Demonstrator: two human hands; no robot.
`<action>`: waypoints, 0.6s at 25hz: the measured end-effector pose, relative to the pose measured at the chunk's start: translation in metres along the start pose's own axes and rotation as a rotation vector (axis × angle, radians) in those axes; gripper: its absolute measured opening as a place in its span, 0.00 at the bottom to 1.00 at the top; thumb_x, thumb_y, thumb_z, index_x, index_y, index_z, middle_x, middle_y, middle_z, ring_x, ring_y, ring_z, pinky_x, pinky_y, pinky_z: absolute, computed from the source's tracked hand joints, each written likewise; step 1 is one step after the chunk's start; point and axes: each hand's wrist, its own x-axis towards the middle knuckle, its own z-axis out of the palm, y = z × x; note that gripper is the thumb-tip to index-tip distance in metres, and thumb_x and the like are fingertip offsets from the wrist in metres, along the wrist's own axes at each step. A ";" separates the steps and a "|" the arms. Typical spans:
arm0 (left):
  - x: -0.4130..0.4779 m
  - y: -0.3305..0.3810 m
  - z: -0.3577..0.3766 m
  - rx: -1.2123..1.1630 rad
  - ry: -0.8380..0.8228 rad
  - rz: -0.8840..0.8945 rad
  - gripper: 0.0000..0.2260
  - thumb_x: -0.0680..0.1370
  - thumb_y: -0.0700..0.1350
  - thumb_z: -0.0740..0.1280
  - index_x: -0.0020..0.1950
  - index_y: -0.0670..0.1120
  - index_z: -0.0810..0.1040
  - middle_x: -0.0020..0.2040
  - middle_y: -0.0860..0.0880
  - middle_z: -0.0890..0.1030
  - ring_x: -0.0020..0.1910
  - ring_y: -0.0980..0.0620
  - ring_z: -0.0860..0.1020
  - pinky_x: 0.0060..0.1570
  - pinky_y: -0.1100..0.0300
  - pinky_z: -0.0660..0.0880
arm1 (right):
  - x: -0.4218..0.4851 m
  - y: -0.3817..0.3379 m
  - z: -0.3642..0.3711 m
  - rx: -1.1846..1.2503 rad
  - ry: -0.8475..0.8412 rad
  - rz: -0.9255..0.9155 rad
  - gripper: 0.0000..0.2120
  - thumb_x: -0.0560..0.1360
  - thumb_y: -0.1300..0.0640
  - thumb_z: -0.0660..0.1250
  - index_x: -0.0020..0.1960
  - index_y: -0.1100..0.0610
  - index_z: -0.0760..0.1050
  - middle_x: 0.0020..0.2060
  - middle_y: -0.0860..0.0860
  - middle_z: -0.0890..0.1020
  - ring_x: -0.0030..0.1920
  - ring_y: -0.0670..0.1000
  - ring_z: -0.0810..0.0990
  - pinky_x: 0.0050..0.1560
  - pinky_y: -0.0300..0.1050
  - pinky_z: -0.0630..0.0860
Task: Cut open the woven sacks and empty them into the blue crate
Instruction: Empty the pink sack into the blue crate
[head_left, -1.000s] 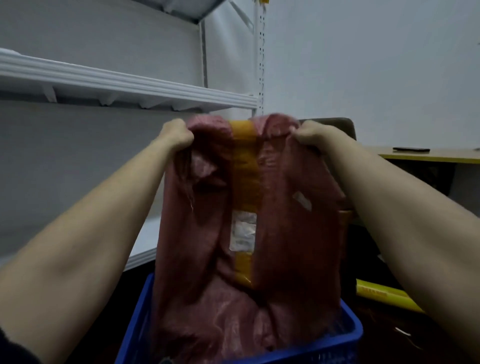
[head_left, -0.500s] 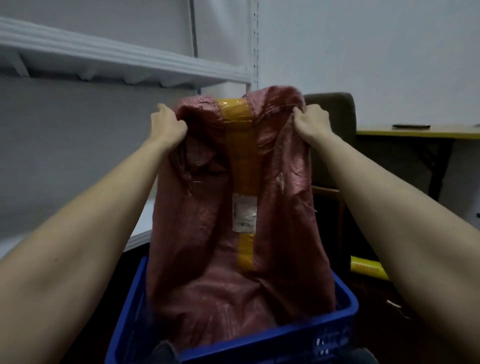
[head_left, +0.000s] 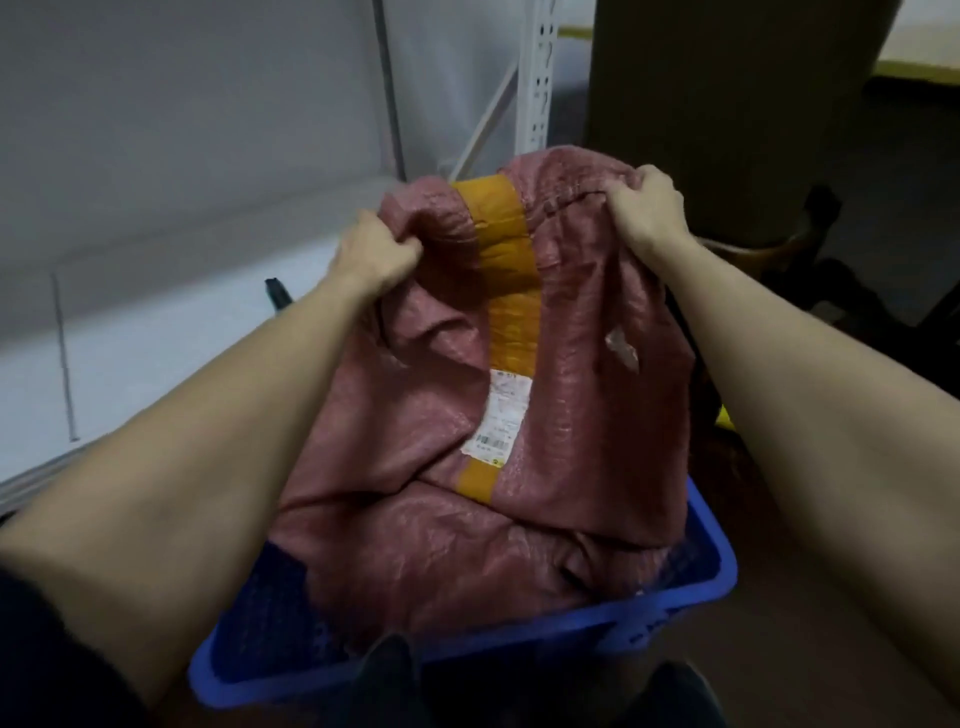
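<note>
1. My left hand has its fingers curled into a bunch of cloth at one upper corner of the sack; my right hand grips the other upper corner the same way; the two are well apart, with the strip of orange tape running down between them.
2. The sack hangs below both hands; its long axis runs from my grip down and back toward me, tilted rather than plumb; the right hand sits a little higher and farther out than the left.
3. The sack's lower end lies folded and slumped inside the blue crate, touching its floor or whatever is in there; I judge that emptying it depends on lifting the gripped end straight up over the crate.
4. A white label sits on the tape, too blurred to read.
5. Hidden: the sack's open end, so I cannot tell whether anything has fallen out; the crate's inside is mostly covered; my forearms cut off its near-left corner.
</note>
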 end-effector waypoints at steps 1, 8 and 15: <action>-0.005 0.003 0.000 0.073 -0.109 -0.030 0.30 0.73 0.49 0.67 0.66 0.32 0.63 0.62 0.32 0.72 0.61 0.34 0.72 0.56 0.49 0.71 | -0.001 -0.007 0.000 -0.030 -0.085 0.025 0.20 0.75 0.50 0.61 0.63 0.60 0.72 0.61 0.59 0.77 0.62 0.59 0.74 0.58 0.44 0.69; -0.035 0.061 -0.116 0.252 -0.302 0.029 0.26 0.73 0.38 0.68 0.67 0.35 0.61 0.60 0.32 0.72 0.59 0.32 0.73 0.55 0.47 0.71 | -0.027 -0.104 -0.069 -0.035 -0.244 0.103 0.02 0.71 0.57 0.67 0.40 0.54 0.75 0.47 0.57 0.80 0.54 0.58 0.79 0.49 0.44 0.72; -0.087 0.087 -0.282 0.351 -0.386 -0.114 0.17 0.70 0.36 0.66 0.59 0.37 0.73 0.58 0.32 0.76 0.57 0.33 0.75 0.54 0.46 0.73 | -0.059 -0.170 -0.183 -0.138 -0.350 0.081 0.08 0.74 0.55 0.61 0.49 0.55 0.77 0.50 0.60 0.81 0.54 0.62 0.79 0.51 0.48 0.73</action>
